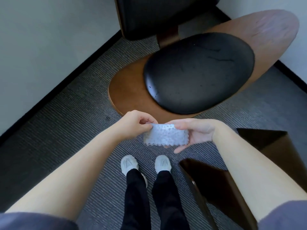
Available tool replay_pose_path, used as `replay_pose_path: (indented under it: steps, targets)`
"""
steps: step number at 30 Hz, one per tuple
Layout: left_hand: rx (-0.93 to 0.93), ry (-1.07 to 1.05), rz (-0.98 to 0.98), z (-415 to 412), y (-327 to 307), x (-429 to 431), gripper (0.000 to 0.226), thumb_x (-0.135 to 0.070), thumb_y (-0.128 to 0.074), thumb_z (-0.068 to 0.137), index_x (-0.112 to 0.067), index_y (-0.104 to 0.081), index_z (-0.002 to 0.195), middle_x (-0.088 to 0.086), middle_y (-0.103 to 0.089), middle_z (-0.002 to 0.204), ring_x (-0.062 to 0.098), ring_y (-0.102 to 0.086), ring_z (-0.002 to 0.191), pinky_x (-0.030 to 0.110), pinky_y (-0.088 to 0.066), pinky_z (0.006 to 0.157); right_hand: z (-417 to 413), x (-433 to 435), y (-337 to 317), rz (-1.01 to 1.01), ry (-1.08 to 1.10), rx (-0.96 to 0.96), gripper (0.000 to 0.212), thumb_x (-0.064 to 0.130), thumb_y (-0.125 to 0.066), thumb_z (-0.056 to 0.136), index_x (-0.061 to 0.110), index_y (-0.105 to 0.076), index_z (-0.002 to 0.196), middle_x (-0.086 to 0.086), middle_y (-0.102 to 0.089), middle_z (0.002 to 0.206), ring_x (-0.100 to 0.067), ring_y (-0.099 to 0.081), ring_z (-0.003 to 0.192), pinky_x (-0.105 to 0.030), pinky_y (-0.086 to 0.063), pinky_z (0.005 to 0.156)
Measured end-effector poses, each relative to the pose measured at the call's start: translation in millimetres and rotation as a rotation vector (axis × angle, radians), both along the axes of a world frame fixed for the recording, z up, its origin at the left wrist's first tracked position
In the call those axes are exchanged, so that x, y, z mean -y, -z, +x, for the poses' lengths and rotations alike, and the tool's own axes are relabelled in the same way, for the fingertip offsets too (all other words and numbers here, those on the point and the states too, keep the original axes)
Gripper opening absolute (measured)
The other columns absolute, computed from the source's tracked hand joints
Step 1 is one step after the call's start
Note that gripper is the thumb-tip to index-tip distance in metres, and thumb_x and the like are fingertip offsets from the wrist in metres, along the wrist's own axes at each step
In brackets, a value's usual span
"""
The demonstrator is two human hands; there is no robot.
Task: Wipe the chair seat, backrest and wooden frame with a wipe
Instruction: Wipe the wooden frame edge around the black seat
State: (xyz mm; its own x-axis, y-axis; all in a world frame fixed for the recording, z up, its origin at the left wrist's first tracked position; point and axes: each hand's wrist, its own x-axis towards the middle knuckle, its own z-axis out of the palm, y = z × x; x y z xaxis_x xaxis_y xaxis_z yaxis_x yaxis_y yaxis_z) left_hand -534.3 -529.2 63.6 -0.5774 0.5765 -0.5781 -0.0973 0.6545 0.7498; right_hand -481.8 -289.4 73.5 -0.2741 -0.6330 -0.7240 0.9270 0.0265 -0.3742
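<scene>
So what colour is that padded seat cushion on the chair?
Black, slightly glossy, on a brown wooden frame; the seat cushion shows best in the head view.

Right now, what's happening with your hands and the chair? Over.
Left hand pinching wipe corner; right hand cradling it. Chair seat untouched, specks showing. Nothing blocking it; dark furniture at right.

We find no readable text, label, brand, number or sign here. The embossed wipe (165, 135) carries only a dotted pattern, and the chair seat (197, 73) shows faint scuff marks that form no letters.
</scene>
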Motion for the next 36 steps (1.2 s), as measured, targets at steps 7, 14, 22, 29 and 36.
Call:
replay_pose_path:
  steps: [7, 14, 22, 29, 36]
  targets:
    - [-0.133, -0.242, -0.162, 2.5, 25.5, -3.8, 0.015, -0.019, -0.063, 0.089, -0.025, -0.068, 0.103, -0.012, -0.067, 0.092, 0.008, -0.061, 0.090, 0.022, -0.046, 0.085, 5.9, 9.5, 54.2, 0.383, 0.059, -0.113, 0.040, -0.001, -0.056, 0.092, 0.010, -0.058, 0.130, -0.010, -0.066, 0.122, -0.021, -0.065, 0.104, -0.031, -0.053, 0.087]
    - [0.014, -0.587, -0.425, 33.9, 37.4, 6.2, 0.022, -0.030, -0.058, 0.092, -0.013, -0.067, 0.082, 0.000, -0.069, 0.082, 0.017, -0.064, 0.083, 0.029, -0.047, 0.072, 43.0, -12.6, 61.0, 1.338, 0.099, -0.498, 0.051, 0.016, -0.037, 0.101, 0.032, -0.031, 0.149, -0.002, -0.050, 0.140, -0.024, -0.051, 0.121, -0.033, -0.042, 0.095]
    - [0.274, -1.064, -0.236, 20.2, 75.4, 2.0, 0.042, -0.036, -0.059, 0.095, -0.004, -0.054, 0.121, -0.003, -0.068, 0.081, 0.016, -0.071, 0.084, 0.041, -0.057, 0.088, 48.4, 30.0, 131.9, 1.315, -0.440, -0.698, 0.080, -0.005, -0.044, 0.087, 0.021, -0.009, 0.154, 0.004, -0.005, 0.162, -0.017, -0.008, 0.148, -0.046, -0.017, 0.119]
    - [0.251, -1.053, -0.192, 16.4, 85.6, 12.6, 0.029, -0.023, -0.055, 0.099, 0.005, -0.059, 0.105, 0.007, -0.072, 0.085, 0.015, -0.074, 0.078, 0.038, -0.060, 0.081, 45.2, 15.1, 149.6, 1.394, -0.453, -0.630, 0.072, 0.002, -0.046, 0.088, 0.015, -0.015, 0.152, 0.001, -0.015, 0.158, -0.014, -0.008, 0.147, -0.050, -0.012, 0.119]
    - [0.232, -1.041, -0.191, 15.4, 87.8, 14.3, 0.025, -0.022, -0.056, 0.098, 0.002, -0.061, 0.099, 0.007, -0.073, 0.084, 0.014, -0.074, 0.076, 0.037, -0.060, 0.082, 39.0, 38.9, 138.4, 1.296, -0.408, -0.666, 0.075, -0.002, -0.041, 0.089, 0.016, -0.007, 0.154, -0.001, -0.006, 0.161, -0.023, -0.008, 0.147, -0.047, -0.013, 0.120]
